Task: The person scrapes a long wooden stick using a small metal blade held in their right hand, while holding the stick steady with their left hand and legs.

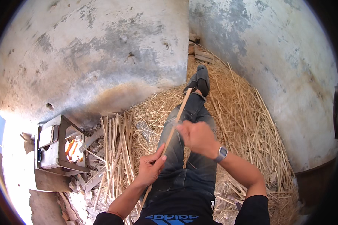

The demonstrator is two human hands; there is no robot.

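A long, thin wooden or bamboo strip (173,130) runs slantwise over my jeans, from beside my waist up to near my crossed feet. My left hand (152,166) grips it at mid-length, thumb and index finger pinched on it. Just right of the strip's upper half, my right hand (195,136) is curled and blurred, with a watch on the wrist. Whether its fingers hold a small tool or touch the strip cannot be made out.
Loose shavings and thin strips (236,118) cover the floor around my legs. Longer strips (119,157) lie in a pile at my left, beside a wooden stool-like frame (49,157) and broken wood scraps. Stained plaster walls (101,50) meet in a corner ahead.
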